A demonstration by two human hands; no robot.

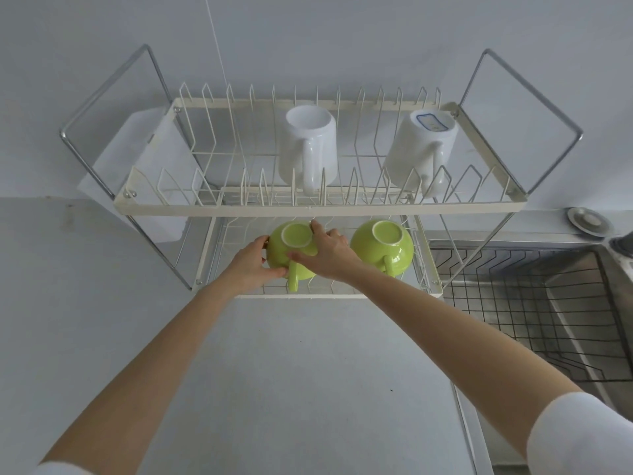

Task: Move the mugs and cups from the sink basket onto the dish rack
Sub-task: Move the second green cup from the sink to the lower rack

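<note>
Item in hand: a green cup (291, 250), upside down with its foot ring facing up, is sitting on the lower tier (236, 255) of the dish rack (205, 209), handle pointing toward the person.
Left hand (251, 260): it is cupping the cup's left wall, fingers curled partly round the bowl and thumb near the rim.
Right hand (330, 250): it is lying spread over the cup's right side, fingertips reaching the foot ring and thumb lying across the front wall above the handle; both hands are closed on the cup, not on the handle.
Handling estimate: glazed ceramic, so probably rigid, moderately heavy, slick when wet and liable to chip against wire. The round bowl is offering little purchase; the handle or a two-sided clasp is likely the safest hold.
Neighbouring cup: a second green cup (383, 246) is standing inverted just beside the right hand; little room is left between them.
Overhead obstruction: the upper tier's front bar (376, 210) is running directly above the hands, limiting lift height.
Upper tier load: two white mugs (308, 149) (419, 149) are leaning among the prongs, well apart.
Sink basket (531, 303): it is lying to the right; no cups are showing in its visible part, so the transfer appears nearly done.
Other items: a sink plug (589, 221) is resting behind the sink; a translucent tray (144, 166) is hanging on the rack's left end.
</note>
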